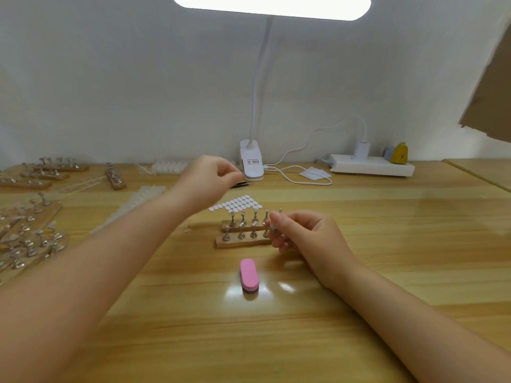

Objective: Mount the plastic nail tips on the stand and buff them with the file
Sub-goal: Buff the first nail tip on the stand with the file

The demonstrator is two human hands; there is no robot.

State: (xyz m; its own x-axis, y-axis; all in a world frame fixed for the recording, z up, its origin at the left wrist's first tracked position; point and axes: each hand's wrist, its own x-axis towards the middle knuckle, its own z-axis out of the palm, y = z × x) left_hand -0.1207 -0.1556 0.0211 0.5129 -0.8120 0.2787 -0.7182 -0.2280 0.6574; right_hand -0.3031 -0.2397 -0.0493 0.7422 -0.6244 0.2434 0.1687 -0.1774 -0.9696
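Our right hand (pixel 297 233) pinches a peg on the stand (pixel 243 233) at centre; our left hand (pixel 213 175), fingers curled, contents unclear, hovers above-left; the file (pixel 249 275) lies lengthwise below.

The label on the lamp clip (pixel 252 161) carries print (red and black), too blurred to read.

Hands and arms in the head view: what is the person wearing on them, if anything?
Nothing is visible on them. The left hand and right hand are bare, with no gloves, rings, watch or bracelets to be seen. Both forearms are uncovered to the frame edge, no sleeves showing.
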